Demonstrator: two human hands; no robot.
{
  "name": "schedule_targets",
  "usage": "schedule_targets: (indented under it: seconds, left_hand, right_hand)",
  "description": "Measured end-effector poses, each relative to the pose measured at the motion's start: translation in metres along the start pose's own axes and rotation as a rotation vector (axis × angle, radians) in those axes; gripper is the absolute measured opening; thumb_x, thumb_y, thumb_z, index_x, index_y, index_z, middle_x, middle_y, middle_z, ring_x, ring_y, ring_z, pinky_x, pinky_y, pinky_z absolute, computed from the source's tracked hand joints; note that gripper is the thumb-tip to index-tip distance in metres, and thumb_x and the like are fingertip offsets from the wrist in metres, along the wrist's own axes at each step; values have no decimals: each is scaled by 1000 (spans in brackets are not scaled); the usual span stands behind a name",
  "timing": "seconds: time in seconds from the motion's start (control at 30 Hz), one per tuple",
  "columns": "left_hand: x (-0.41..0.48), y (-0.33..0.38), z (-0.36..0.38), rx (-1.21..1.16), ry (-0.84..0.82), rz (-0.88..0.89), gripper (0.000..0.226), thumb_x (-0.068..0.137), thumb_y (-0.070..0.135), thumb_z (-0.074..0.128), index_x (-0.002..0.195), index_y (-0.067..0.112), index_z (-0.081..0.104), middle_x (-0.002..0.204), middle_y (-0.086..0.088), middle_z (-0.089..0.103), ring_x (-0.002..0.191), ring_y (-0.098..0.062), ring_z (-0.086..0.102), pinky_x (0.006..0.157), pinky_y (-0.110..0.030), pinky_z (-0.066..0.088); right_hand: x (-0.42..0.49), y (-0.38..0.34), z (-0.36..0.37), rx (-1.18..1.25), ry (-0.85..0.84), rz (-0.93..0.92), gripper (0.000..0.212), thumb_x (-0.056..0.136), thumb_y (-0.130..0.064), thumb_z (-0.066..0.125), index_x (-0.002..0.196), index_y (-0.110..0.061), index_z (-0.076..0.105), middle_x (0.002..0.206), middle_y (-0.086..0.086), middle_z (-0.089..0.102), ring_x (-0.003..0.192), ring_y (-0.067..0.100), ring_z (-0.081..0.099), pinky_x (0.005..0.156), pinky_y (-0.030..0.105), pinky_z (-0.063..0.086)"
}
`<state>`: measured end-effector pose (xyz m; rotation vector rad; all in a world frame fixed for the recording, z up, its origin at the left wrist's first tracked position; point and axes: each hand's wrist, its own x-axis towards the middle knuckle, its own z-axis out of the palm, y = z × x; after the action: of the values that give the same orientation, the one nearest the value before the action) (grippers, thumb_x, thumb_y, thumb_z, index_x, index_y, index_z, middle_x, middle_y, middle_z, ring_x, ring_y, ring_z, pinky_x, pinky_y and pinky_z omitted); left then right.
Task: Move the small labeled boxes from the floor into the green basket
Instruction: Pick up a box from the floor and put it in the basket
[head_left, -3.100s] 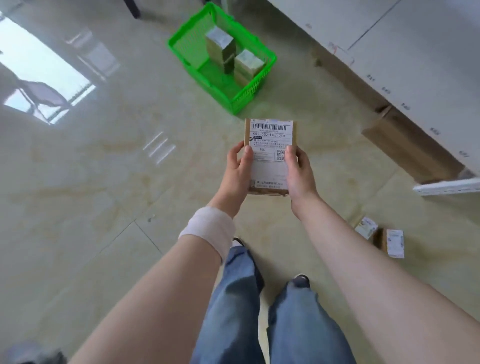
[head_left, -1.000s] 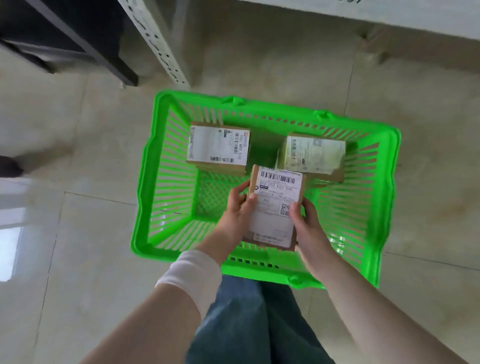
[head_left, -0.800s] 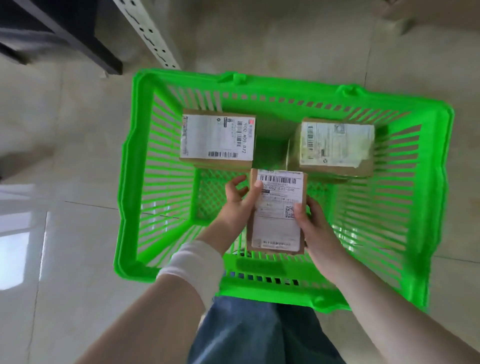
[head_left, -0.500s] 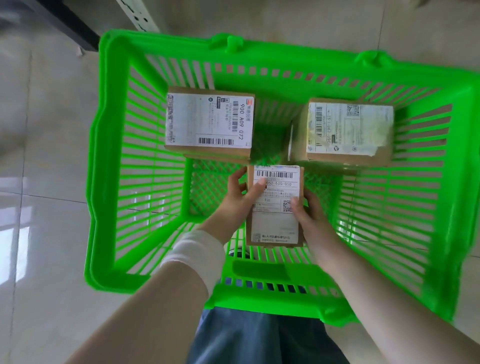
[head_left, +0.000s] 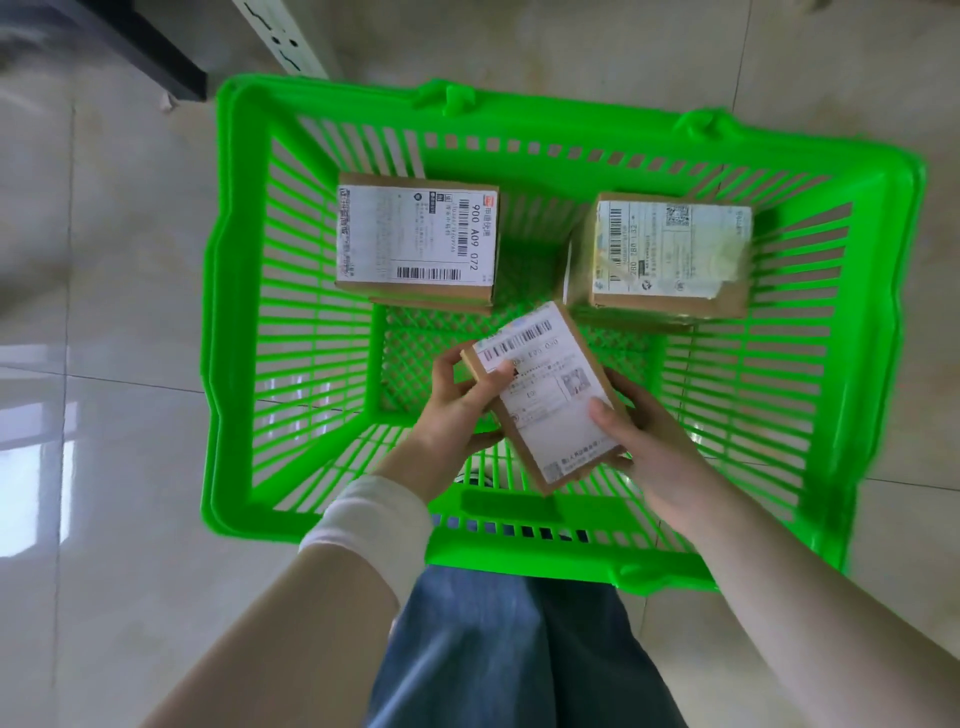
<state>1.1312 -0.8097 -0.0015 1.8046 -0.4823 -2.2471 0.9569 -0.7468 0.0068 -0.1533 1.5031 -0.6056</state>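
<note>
— Green basket fills the head view, centre frame, on pale floor tiles. What's in your hands?

— You've got a small cardboard box w/ white label up, tilted, held over the basket's open mesh bottom, lower centre. Left hand clamps its left edge, thumb on the label; right hand clamps the right edge, thumb on top too.

— Other boxes?

— Two labelled boxes inside already: left box upper centre-left, right box upper right, apart from each other, both along the far wall. Each seems to sit on another box; can't tell for sure. White wrist wrap on your left arm, jeans at frame bottom.
</note>
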Motion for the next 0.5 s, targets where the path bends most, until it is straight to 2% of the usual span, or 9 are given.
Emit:
schedule_targets:
  seconds: [0.07, 0.13, 0.2, 0.23, 0.3, 0.37, 0.43, 0.47, 0.5]
  left_hand:
    - [-6, 1, -6, -29, 25, -14, 46, 88, 26, 56, 125, 28, 29, 107, -3, 61, 114, -27, 55, 98, -51, 45]
    - [-13, 1, -12, 83, 75, -15, 57, 82, 36, 63, 127, 24, 30, 116, -4, 59, 117, -25, 54, 101, -50, 43]
    - [-22, 3, -17, 295, 150, -2, 77, 61, 58, 68, 121, 22, 37, 125, -6, 56, 117, -22, 53, 104, -49, 41]
    - [-23, 3, -21, 368, 192, 5, 81, 53, 65, 66, 117, 22, 40, 125, -6, 57, 114, -21, 55, 103, -47, 42]
    - [-27, 6, -26, 417, 221, 37, 71, 63, 59, 67, 117, 21, 42, 121, -8, 60, 100, -19, 57, 97, -41, 45]
    - [-27, 7, -32, 404, 198, 51, 57, 82, 39, 63, 128, 17, 39, 117, -9, 62, 93, -19, 58, 89, -32, 45]
    - [-25, 5, -39, 425, 219, 46, 50, 88, 30, 58, 131, 12, 40, 115, -9, 63, 94, -19, 59, 84, -28, 42]
    - [-22, 5, -43, 451, 249, 46, 47, 89, 29, 57, 129, 10, 43, 115, -9, 63, 94, -19, 58, 83, -27, 40]
    - [-17, 4, -49, 475, 280, 42, 43, 90, 29, 55, 127, 9, 47, 116, -8, 63, 94, -19, 58, 84, -27, 40]
  right_hand:
    - [-4, 2, 3, 73, 8, 19, 82, 59, -32, 68, 135, -15, 44, 122, 8, 62, 110, 25, 59, 100, 43, 44]
    - [-10, 1, 7, 45, 1, 22, 68, 63, -30, 66, 127, -11, 51, 109, 5, 67, 101, 22, 62, 91, 35, 48]
    - [-13, -5, 9, -10, 0, 17, 56, 72, -23, 66, 125, -11, 53, 104, 3, 67, 94, 17, 64, 86, 29, 49]
    - [-12, -8, 10, -25, 7, 18, 54, 73, -19, 67, 125, -12, 53, 104, 3, 67, 94, 17, 64, 90, 32, 49]
    - [-8, -14, 16, -39, 39, 14, 61, 71, -16, 70, 129, -17, 50, 105, 0, 65, 103, 23, 62, 102, 41, 44]
    - [-2, -17, 28, -70, 98, -4, 66, 75, -18, 70, 135, -16, 43, 115, -3, 61, 112, 25, 57, 105, 44, 41]
    - [5, -16, 44, -119, 125, -11, 51, 80, -23, 67, 126, -11, 50, 121, 2, 61, 105, 20, 59, 91, 35, 50]
    - [10, -15, 54, -132, 125, -7, 37, 83, -23, 64, 117, -10, 55, 117, 4, 63, 94, 16, 61, 75, 24, 52]
    - [16, -13, 63, -135, 121, 2, 30, 85, -23, 62, 112, -10, 58, 112, 5, 65, 85, 11, 61, 62, 15, 47]
